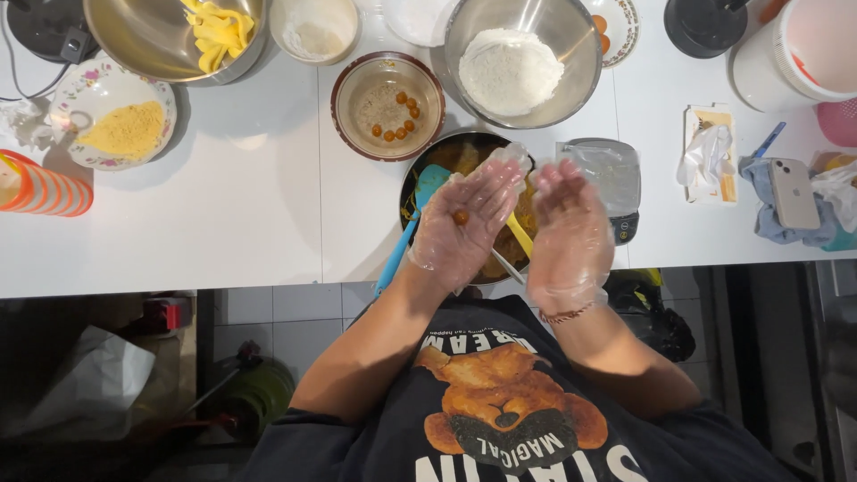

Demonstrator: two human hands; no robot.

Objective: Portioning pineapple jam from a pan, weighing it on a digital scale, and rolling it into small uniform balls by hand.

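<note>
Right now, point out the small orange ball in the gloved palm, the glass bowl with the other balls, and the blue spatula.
small orange ball [460,216]: head view, centre of the ball.
glass bowl [336,107]: head view, its left rim.
blue spatula [398,251]: head view, middle of the handle.

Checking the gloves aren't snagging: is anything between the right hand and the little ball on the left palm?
Nothing visible. The small orange ball lies bare on the open, gloved left hand. The gloved right hand is held open beside it, with only a gap between them, above the pot.
</note>
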